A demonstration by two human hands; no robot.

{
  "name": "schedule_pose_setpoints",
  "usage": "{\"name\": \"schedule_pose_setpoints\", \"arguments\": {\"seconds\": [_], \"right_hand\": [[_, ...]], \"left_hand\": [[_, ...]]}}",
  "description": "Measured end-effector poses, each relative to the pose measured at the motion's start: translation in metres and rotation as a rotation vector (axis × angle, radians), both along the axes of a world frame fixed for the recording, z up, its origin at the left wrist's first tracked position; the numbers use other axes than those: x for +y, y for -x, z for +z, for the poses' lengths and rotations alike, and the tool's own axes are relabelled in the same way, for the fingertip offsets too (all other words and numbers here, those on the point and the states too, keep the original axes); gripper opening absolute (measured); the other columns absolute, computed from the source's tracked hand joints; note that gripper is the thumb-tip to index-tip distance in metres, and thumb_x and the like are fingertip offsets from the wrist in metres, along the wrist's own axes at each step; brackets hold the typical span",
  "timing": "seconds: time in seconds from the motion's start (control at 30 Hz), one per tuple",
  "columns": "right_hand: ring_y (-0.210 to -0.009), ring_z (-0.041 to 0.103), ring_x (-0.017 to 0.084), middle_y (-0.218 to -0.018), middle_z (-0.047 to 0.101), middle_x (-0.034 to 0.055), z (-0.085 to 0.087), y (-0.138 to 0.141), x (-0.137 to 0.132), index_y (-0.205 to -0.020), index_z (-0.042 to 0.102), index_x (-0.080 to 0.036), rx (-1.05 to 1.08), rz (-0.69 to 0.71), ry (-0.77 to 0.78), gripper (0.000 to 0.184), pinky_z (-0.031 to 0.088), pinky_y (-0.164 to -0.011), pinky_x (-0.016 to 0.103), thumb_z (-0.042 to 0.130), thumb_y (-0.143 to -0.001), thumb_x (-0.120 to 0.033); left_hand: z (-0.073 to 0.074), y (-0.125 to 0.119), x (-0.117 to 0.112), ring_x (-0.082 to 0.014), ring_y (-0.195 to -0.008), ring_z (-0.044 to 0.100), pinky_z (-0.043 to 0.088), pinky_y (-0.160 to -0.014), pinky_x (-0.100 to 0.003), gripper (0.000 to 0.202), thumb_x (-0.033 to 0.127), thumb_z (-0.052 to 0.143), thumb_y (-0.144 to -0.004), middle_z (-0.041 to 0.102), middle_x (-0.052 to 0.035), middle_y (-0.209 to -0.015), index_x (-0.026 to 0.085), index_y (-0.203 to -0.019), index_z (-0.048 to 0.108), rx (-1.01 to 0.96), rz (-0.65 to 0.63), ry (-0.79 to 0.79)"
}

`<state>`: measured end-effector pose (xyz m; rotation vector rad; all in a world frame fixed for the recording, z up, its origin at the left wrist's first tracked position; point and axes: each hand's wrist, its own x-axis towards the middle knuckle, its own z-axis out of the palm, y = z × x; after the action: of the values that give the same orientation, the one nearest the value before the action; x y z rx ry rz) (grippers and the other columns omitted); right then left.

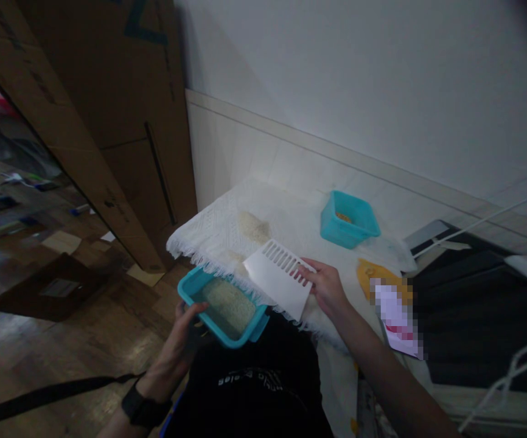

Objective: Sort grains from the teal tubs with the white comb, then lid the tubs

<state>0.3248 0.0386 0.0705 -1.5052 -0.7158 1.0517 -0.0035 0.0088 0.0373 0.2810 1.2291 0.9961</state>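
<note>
My left hand (188, 319) grips the near left rim of a turquoise plastic tub (185, 285), its thumb over the edge. Pale grains like rice (229, 301) cover much of the tub's bottom. The tub is held just below the fringed edge of a white cloth (291, 213). In my right hand (325, 286) is a flat white slotted plate (275, 277), held by its right side above that edge. Beyond the plate, a small heap of the same pale grains (253, 227) lies on the cloth, with a thinner scatter nearer the edge.
A second turquoise tub (350, 231) with some yellowish grains stands toward the wall. On the right are an orange-yellow item (367, 277), a partly blurred-out phone-like object (398, 322) and a black surface (473, 316). A tall cardboard box (122, 121) stands at left.
</note>
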Motion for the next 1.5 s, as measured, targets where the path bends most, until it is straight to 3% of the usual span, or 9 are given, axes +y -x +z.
{"name": "schedule_pose_setpoints", "arguments": {"seconds": [0.2,0.4,0.57,0.93,1.1,1.23,1.37,1.5], "right_hand": [[-0.063,0.073,0.021,-0.076,0.087,0.0088,0.013,0.015,-0.015,-0.097,0.097,-0.018,-0.038,0.142,-0.049,0.063,0.058,-0.061,0.033,0.117,-0.053,-0.060],[-0.066,0.073,0.022,-0.078,0.087,0.0067,0.019,-0.003,0.025,-0.102,0.096,-0.019,-0.090,-0.031,-0.159,0.070,0.058,-0.062,0.034,0.115,-0.050,-0.061],[-0.066,0.073,0.024,-0.077,0.087,0.0075,0.008,-0.004,0.046,-0.100,0.095,-0.019,-0.079,-0.039,-0.127,0.070,0.059,-0.062,0.036,0.113,-0.047,-0.061],[-0.063,0.075,0.024,-0.074,0.087,0.0087,0.012,0.019,0.005,-0.094,0.097,-0.019,-0.039,0.176,-0.027,0.065,0.060,-0.061,0.035,0.119,-0.048,-0.059],[-0.071,0.080,0.028,-0.086,0.091,0.0099,0.019,0.016,0.033,-0.105,0.097,-0.020,-0.053,0.045,-0.142,0.072,0.065,-0.065,0.038,0.115,-0.051,-0.063],[-0.069,0.078,0.027,-0.080,0.089,0.0073,0.018,0.016,0.066,-0.101,0.095,-0.021,-0.066,-0.001,-0.150,0.070,0.063,-0.062,0.037,0.113,-0.046,-0.060],[-0.071,0.079,0.028,-0.078,0.088,0.0088,0.012,0.022,0.079,-0.097,0.094,-0.019,-0.077,0.052,-0.113,0.068,0.063,-0.064,0.038,0.112,-0.045,-0.058],[-0.068,0.077,0.026,-0.078,0.088,0.0092,0.008,0.032,0.068,-0.096,0.095,-0.018,-0.081,0.143,-0.091,0.066,0.060,-0.063,0.036,0.112,-0.049,-0.062]], "left_hand": [[0.002,0.002,0.001,-0.0349,-0.108,0.083,0.066,-0.079,-0.042,0.091,0.040,0.107,-0.056,0.079,-0.0034,-0.119,0.033,-0.130,0.057,-0.005,-0.007,0.015],[-0.008,0.011,0.003,-0.0313,-0.098,0.083,0.065,-0.076,-0.040,0.089,0.040,0.108,-0.064,0.079,-0.0015,-0.109,0.033,-0.135,0.055,0.005,-0.028,-0.019],[-0.013,0.019,0.006,-0.0302,-0.096,0.082,0.065,-0.075,-0.039,0.084,0.040,0.108,-0.070,0.079,-0.0020,-0.108,0.032,-0.135,0.055,-0.012,-0.030,-0.043],[-0.011,0.020,0.004,-0.0270,-0.089,0.081,0.066,-0.075,-0.039,0.075,0.037,0.105,-0.075,0.077,-0.0006,-0.106,0.033,-0.131,0.056,-0.020,-0.043,-0.064],[-0.010,0.021,0.006,-0.0298,-0.094,0.082,0.067,-0.077,-0.041,0.083,0.039,0.108,-0.068,0.078,-0.0005,-0.109,0.034,-0.133,0.055,-0.023,-0.035,-0.044],[-0.007,0.020,0.007,-0.0304,-0.095,0.081,0.067,-0.079,-0.042,0.085,0.039,0.108,-0.068,0.078,-0.0012,-0.109,0.033,-0.134,0.055,-0.008,-0.039,-0.038],[-0.002,0.021,0.007,-0.0318,-0.098,0.081,0.067,-0.081,-0.044,0.085,0.040,0.108,-0.066,0.076,-0.0002,-0.107,0.034,-0.133,0.058,-0.007,-0.023,-0.053],[-0.004,0.022,0.008,-0.0336,-0.100,0.081,0.066,-0.079,-0.043,0.090,0.038,0.109,-0.062,0.075,-0.0010,-0.107,0.033,-0.136,0.058,-0.014,-0.018,-0.017]]}}
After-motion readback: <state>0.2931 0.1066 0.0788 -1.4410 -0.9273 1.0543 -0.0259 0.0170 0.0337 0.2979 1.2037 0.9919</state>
